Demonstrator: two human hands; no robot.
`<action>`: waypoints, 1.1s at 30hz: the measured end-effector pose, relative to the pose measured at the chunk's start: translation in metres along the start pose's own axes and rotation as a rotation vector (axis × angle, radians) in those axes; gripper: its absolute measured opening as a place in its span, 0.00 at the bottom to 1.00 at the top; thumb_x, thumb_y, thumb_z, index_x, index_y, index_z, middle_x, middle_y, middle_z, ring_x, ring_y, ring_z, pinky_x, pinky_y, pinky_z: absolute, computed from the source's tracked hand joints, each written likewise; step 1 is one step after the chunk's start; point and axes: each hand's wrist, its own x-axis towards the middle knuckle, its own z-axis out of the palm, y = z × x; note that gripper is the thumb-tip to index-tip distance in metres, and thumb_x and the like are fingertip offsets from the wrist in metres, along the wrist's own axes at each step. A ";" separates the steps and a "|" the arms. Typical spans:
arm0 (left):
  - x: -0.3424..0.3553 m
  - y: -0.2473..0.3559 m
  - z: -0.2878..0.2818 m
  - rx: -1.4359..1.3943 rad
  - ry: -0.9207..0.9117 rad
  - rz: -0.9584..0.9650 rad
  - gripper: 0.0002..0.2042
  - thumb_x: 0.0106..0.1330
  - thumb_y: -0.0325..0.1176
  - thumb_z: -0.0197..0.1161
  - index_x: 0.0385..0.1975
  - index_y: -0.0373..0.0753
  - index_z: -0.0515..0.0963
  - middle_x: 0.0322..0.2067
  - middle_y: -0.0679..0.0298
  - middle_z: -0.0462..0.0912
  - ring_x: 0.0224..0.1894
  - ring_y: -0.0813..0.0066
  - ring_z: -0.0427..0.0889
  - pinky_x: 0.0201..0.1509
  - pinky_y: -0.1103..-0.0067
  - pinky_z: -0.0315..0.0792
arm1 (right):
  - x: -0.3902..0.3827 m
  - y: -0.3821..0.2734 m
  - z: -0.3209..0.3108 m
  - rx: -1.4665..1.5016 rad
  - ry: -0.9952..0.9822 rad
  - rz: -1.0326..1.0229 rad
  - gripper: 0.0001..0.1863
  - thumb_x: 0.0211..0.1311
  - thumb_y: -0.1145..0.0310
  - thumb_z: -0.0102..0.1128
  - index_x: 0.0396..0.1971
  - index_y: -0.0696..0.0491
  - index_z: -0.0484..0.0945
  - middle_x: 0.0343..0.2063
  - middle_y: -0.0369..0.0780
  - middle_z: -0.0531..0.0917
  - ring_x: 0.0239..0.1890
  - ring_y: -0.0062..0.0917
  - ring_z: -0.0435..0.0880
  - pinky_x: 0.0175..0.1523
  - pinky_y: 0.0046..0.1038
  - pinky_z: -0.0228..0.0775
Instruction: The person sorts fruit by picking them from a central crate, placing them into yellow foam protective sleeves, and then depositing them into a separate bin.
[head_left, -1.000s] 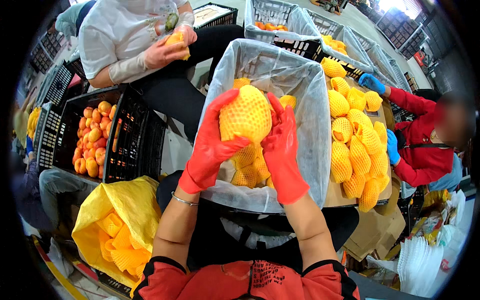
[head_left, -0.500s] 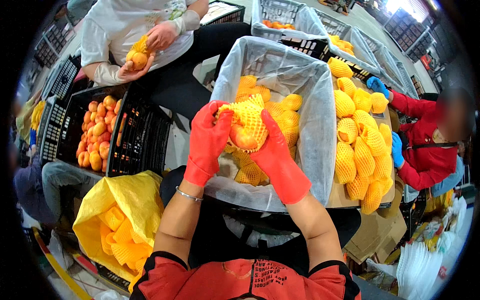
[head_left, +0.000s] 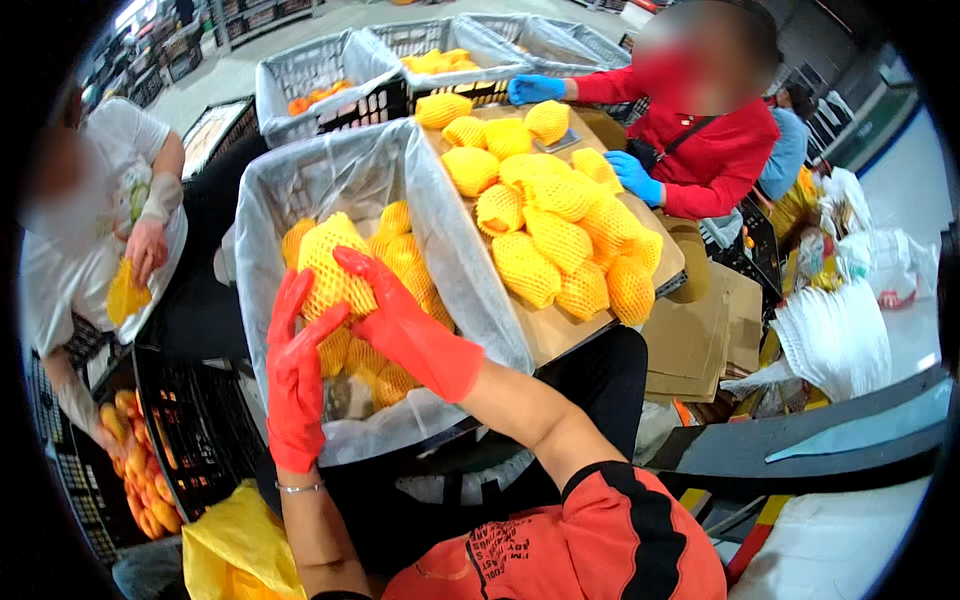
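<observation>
Over a crate lined with grey-white film [head_left: 480, 285], a peach in a yellow foam net sleeve [head_left: 332, 262] is gripped by my right hand [head_left: 415, 335], gloved in red rubber. The net covers the fruit on the side that shows. Close against its lower left is my left hand [head_left: 296, 385], in a matching glove, with fingers stretched and apart. Whether its fingertips touch the net I cannot tell. More netted fruits [head_left: 400, 255] lie inside the crate below my hands.
On a cardboard-topped surface [head_left: 555, 335] at right sits a pile of netted fruits [head_left: 560, 235]. A co-worker's blue-gloved hand [head_left: 635, 178] rests beside it. At left, another person's hand [head_left: 115, 440] reaches into a black crate of bare peaches [head_left: 150, 500]. A yellow bag [head_left: 235, 535] stands lower left.
My view has turned to the right. The peach, partly bare before, now shows only net. My left hand has loosened from it, while my right hand keeps hold. The person at left has lowered a hand to the peaches.
</observation>
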 end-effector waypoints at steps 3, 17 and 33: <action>-0.005 0.012 0.003 0.015 0.072 -0.101 0.20 0.76 0.42 0.51 0.60 0.40 0.78 0.66 0.50 0.70 0.71 0.53 0.65 0.74 0.65 0.56 | -0.055 -0.057 0.029 -0.651 -0.001 -0.611 0.36 0.57 0.65 0.74 0.65 0.54 0.68 0.54 0.40 0.78 0.53 0.27 0.80 0.56 0.30 0.77; -0.014 -0.045 0.016 0.360 0.061 -0.160 0.19 0.64 0.24 0.65 0.56 0.41 0.79 0.56 0.54 0.80 0.60 0.55 0.77 0.64 0.69 0.70 | -0.078 -0.425 -0.143 -2.362 0.621 -0.873 0.42 0.59 0.42 0.65 0.64 0.58 0.69 0.59 0.53 0.76 0.64 0.44 0.73 0.68 0.39 0.63; -0.020 -0.056 0.002 0.321 0.188 -0.202 0.16 0.65 0.27 0.64 0.54 0.42 0.80 0.53 0.58 0.82 0.59 0.60 0.78 0.64 0.70 0.70 | -0.007 -0.064 -0.025 -2.315 -0.735 0.241 0.33 0.62 0.63 0.64 0.67 0.51 0.68 0.58 0.50 0.78 0.58 0.43 0.78 0.64 0.38 0.69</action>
